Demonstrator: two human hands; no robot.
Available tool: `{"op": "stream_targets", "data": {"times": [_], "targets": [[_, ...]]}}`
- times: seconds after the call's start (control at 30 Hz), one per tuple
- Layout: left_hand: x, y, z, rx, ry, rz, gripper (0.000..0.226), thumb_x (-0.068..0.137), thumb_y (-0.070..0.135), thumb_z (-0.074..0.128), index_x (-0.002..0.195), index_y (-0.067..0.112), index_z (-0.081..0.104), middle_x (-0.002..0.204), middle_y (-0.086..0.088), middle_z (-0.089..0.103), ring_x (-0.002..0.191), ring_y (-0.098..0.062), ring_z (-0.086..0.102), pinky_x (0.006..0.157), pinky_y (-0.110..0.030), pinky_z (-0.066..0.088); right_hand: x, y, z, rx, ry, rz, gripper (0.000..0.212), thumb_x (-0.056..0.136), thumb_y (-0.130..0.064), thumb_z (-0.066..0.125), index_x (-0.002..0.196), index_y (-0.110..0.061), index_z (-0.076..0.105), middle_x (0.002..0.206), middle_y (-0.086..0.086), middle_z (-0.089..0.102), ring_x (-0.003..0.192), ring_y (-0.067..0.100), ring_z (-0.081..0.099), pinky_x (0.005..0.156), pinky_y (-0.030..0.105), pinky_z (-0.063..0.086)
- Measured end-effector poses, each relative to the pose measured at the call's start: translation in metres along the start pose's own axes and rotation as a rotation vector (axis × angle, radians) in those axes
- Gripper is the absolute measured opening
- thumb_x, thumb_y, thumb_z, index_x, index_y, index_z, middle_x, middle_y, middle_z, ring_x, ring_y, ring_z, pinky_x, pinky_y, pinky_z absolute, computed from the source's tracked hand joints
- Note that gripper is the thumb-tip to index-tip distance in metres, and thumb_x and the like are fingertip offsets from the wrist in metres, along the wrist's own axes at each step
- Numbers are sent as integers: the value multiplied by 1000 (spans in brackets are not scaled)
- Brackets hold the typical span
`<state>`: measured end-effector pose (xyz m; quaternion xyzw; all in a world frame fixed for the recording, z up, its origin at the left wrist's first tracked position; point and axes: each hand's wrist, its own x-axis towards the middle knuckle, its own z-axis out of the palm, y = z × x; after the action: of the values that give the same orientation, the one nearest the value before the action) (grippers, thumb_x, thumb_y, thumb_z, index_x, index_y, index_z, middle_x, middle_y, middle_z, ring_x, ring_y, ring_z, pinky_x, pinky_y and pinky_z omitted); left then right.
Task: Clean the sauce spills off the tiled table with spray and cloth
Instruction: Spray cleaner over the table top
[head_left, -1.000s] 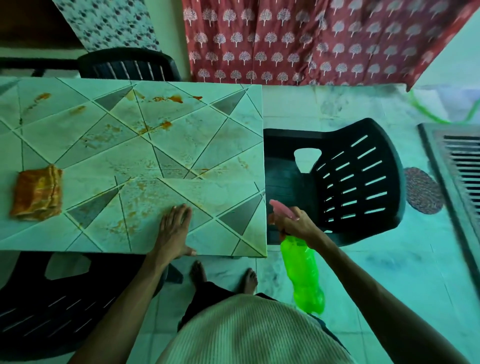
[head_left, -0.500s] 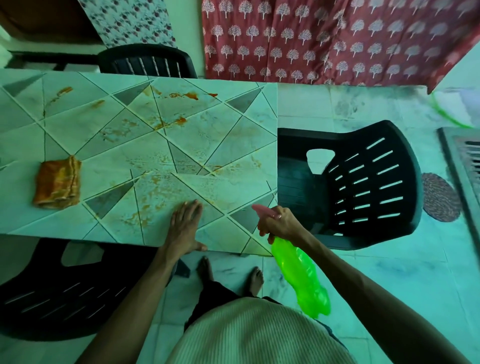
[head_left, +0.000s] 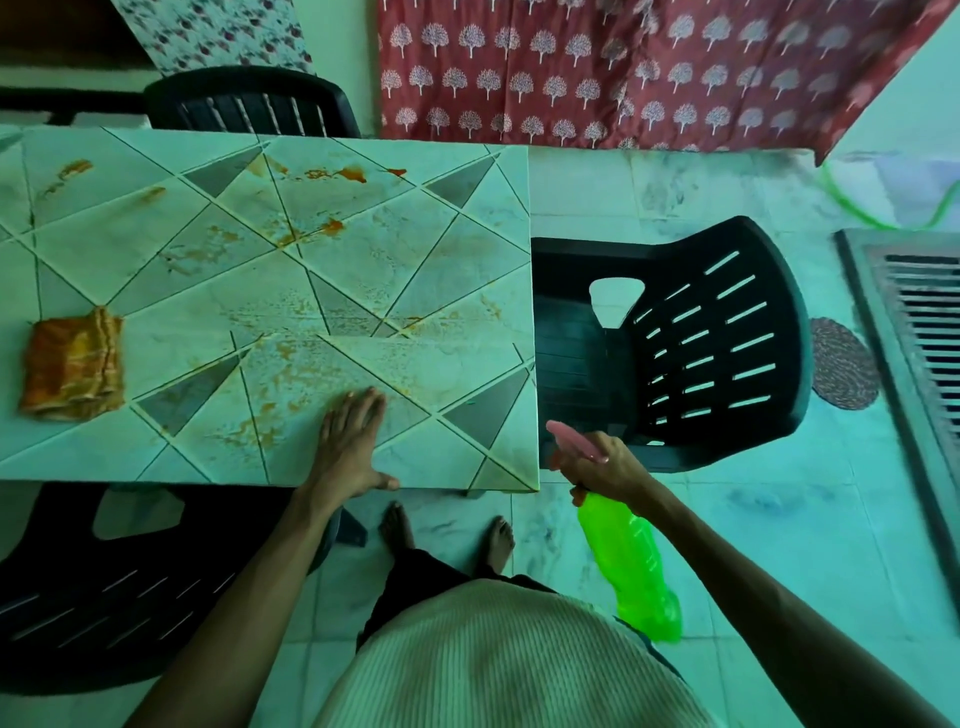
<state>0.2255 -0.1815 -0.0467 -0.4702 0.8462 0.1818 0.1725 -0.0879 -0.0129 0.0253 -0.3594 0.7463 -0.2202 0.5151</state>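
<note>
A folded, sauce-stained cloth (head_left: 72, 364) lies at the 9 o'clock side of the tiled surface (head_left: 457, 364), and neither hand touches it. Orange sauce spills (head_left: 332, 174) streak the tiles, thickest toward 12 o'clock. The left hand (head_left: 348, 441) lies flat, palm down, at the 6 o'clock edge, with its fingers straight and its thumb spread. Just off the 5 o'clock corner, the right hand (head_left: 602, 465) curls round the neck of a green spray bottle (head_left: 631, 566). The bottle's pink nozzle points toward 10 o'clock. A dark chair (head_left: 727, 343) stands at 3 o'clock.
</note>
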Motion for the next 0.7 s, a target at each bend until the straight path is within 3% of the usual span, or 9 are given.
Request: {"op": "stream_targets", "data": {"times": [0.07,0.17,0.23,0.3,0.4,0.47,0.57,0.63,0.7], "targets": [[0,-1,1,-4,5,5,137,64,60,82,157,17,-8,165,-1,-15,151,-26,-14,121,-48,-1,-6,7,7,-27,-25,6,30,77,-27,59,88,-3,71,79,19,72,51,27,68,57,44,61],[0,-2,2,5,16,19,136,63,61,82,157,15,-5,165,-2,-13,151,-27,-13,120,-48,-2,-13,15,17,-49,-50,22,16,89,-6,58,86,-14,71,79,16,73,49,22,67,51,33,57],[-1,-2,2,10,26,27,136,63,62,81,158,15,-4,165,-2,-12,151,-27,-12,120,-48,-2,-18,20,22,-92,-61,28,13,88,-9,60,85,0,69,82,20,73,52,24,70,56,41,60],[-1,-3,3,10,37,30,136,63,61,82,158,15,-3,165,-3,-11,151,-27,-11,120,-48,-1,-20,26,27,-106,-59,29,25,87,-14,60,91,11,65,83,22,72,53,24,71,62,54,59],[-2,-4,5,-12,58,36,135,62,60,83,158,14,0,166,-3,-7,152,-28,-9,120,-49,1,-20,30,36,-77,-84,70,20,85,-6,58,91,8,71,79,4,76,51,29,69,61,54,59],[-3,-4,5,-28,59,37,133,62,59,83,158,14,2,166,-3,-6,152,-29,-8,120,-50,1,-21,23,43,-88,-117,61,21,83,-12,58,86,4,71,87,-1,76,53,29,70,64,53,60],[-5,-4,7,-31,65,33,131,64,60,82,158,14,3,166,-2,-5,152,-28,-7,120,-49,2,-18,10,54,-183,-148,17,21,83,-20,56,82,-3,70,77,2,73,54,27,72,67,51,59],[-8,-5,8,-34,73,29,128,66,62,79,158,14,4,166,-2,-4,152,-28,-6,121,-49,3,-10,3,68,-236,-162,15,33,75,-23,52,90,-3,73,73,-1,74,56,28,72,66,47,60],[-12,-5,8,-46,77,16,125,67,62,78,158,12,7,166,-3,0,152,-29,-4,121,-49,4,-2,-5,85,-301,-182,-5,43,68,-33,48,93,-10,75,79,9,76,67,32,72,71,47,59]]}}
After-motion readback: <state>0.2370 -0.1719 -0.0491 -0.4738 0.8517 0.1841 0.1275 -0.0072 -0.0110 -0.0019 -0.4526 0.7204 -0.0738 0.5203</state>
